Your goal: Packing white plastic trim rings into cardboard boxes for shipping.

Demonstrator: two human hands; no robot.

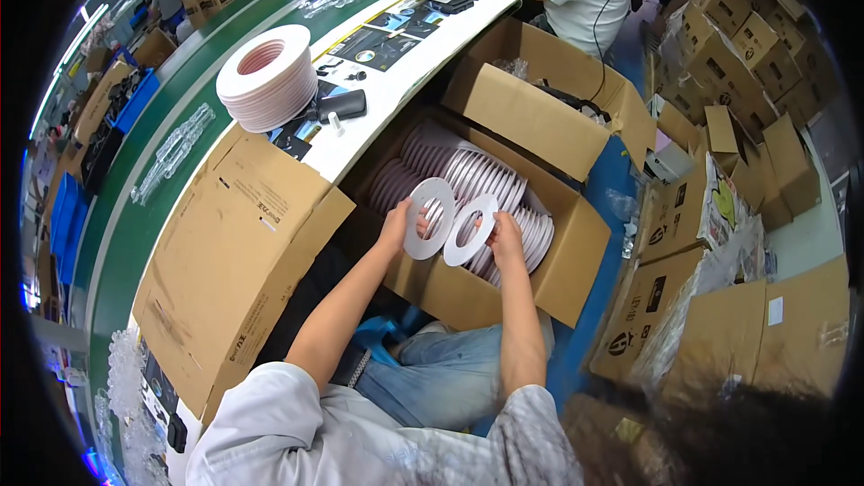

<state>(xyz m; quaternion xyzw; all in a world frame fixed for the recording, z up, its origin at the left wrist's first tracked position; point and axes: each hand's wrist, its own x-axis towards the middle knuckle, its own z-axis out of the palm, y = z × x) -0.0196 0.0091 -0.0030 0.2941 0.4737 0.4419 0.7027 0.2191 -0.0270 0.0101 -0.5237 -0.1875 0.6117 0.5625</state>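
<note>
We look down and forward from head height through one wide fisheye lens, the left hand (396, 225) and right hand (507, 239) close below us, the green conveyor (135, 236) curving along our left.

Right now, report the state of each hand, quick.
Left hand: closed, its grip on a flat white ring.
Right hand: closed, its grip on a second flat white ring.

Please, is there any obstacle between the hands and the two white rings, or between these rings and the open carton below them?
Nothing visible. The left hand holds the left ring; the right hand holds the right ring. No flap of the carton shows between them and the stacked rings inside.
</note>
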